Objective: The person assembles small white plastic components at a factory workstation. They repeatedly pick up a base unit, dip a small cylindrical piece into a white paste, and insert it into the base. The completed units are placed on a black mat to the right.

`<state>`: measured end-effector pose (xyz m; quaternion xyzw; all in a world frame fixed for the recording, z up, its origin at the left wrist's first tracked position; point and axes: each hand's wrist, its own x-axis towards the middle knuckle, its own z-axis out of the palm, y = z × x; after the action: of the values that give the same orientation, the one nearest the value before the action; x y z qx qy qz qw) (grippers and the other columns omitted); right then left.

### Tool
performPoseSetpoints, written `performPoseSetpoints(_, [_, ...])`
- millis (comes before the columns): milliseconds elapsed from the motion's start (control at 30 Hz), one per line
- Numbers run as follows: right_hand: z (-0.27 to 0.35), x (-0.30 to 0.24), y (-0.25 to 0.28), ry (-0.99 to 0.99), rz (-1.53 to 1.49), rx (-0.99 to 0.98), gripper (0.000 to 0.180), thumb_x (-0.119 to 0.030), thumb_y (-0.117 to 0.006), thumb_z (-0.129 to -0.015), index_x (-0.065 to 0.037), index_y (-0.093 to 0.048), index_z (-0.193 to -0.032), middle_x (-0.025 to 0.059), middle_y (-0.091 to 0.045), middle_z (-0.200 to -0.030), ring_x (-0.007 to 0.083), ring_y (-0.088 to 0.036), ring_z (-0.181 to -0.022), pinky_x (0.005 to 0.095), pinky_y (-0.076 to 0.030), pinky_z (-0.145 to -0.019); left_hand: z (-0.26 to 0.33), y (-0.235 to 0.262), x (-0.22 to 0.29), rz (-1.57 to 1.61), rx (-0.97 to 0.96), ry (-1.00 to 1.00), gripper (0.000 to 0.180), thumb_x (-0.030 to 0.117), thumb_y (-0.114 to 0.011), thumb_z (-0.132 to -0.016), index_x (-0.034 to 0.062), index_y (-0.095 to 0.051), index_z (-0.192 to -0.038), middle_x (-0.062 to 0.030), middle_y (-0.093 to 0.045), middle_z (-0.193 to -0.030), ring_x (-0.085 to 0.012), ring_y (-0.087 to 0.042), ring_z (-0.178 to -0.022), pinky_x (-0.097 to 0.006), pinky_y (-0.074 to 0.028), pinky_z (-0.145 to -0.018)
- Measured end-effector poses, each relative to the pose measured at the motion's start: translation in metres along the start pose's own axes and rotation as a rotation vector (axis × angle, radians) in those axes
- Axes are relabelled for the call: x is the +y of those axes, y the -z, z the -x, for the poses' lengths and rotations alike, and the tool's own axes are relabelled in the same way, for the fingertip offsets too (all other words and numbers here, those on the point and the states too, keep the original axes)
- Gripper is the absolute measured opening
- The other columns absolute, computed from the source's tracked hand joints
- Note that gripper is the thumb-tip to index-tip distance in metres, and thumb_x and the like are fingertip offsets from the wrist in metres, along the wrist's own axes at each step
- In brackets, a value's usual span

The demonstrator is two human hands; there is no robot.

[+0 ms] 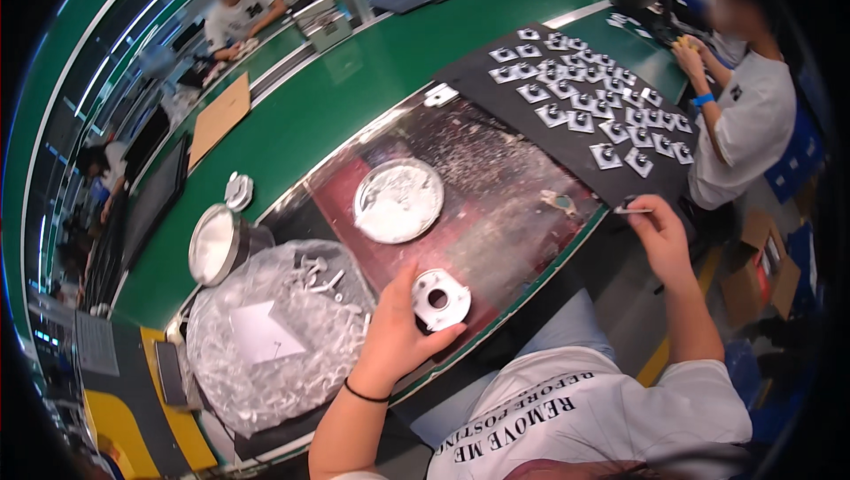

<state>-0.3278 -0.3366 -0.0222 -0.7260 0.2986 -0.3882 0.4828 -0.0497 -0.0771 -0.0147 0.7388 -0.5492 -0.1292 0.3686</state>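
Observation:
My left hand (pixel 398 325) grips a round white flanged part (pixel 454 296) with a dark hole in its middle, thumb and fingers around its edge. It is over the near edge of a worn dark-red board (pixel 505 241). Off to the right, beyond the board's edge, my right hand (pixel 662 239) pinches a small, thin, light-coloured piece (pixel 630 211) between thumb and fingertips; its kind is too small to make out. On the board, beyond my left hand, lies a round shallow dish (pixel 382 230) smeared with white paste.
At left sits a clear plastic bag (pixel 310 374) of white plastic pieces, beside a round metal tin (pixel 212 245). A black mat (pixel 496 112) at far right bears several white square parts with dark centres (pixel 606 157). A co-worker (pixel 748 108) sits beyond it; an open carton (pixel 744 290) stands below.

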Motion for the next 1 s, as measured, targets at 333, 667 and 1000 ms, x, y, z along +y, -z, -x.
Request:
performPoseSetpoints(333, [0.0,-0.055,-0.155,-0.412,-0.467,-0.841,0.028,-0.017,-0.058,-0.092,-0.001,-0.057,-0.114,0.0031,-0.062,-0.093,0.0067,-0.054,-0.081,0.0214,-0.045,-0.07,0.004,0.005,0.0,0.025,-0.06,-0.018,0.103,0.031,-0.082,-0.06,-0.0032,-0.024,-0.138,-0.0225,-0.049,-0.123,-0.0387,-0.047,-0.113,-0.042,-0.038,-0.097])
performPoseSetpoints(667, [-0.026,-0.061,-0.189,-0.227,-0.178,-0.98,0.025,-0.013,-0.063,-0.087,-0.003,-0.055,-0.109,-0.0024,-0.055,-0.074,0.0033,-0.049,-0.07,0.0208,-0.04,-0.061,0.006,0.001,-0.011,0.039,-0.032,-0.086,0.11,0.027,-0.082,-0.063,0.0022,-0.01,-0.143,-0.0238,-0.05,-0.123,-0.0382,-0.052,-0.111,-0.042,-0.041,-0.095])
performPoseSetpoints(1000, [-0.034,-0.054,-0.196,-0.306,-0.177,-1.003,0.018,-0.008,-0.068,-0.082,-0.003,-0.055,-0.095,-0.0047,-0.053,-0.072,0.0005,-0.045,-0.064,0.0168,-0.035,-0.055,0.005,0.001,-0.011,0.131,-0.016,-0.061,0.103,0.025,-0.079,-0.065,0.0036,-0.014,-0.143,-0.0231,-0.05,-0.119,-0.0393,-0.051,-0.107,-0.042,-0.042,-0.092])
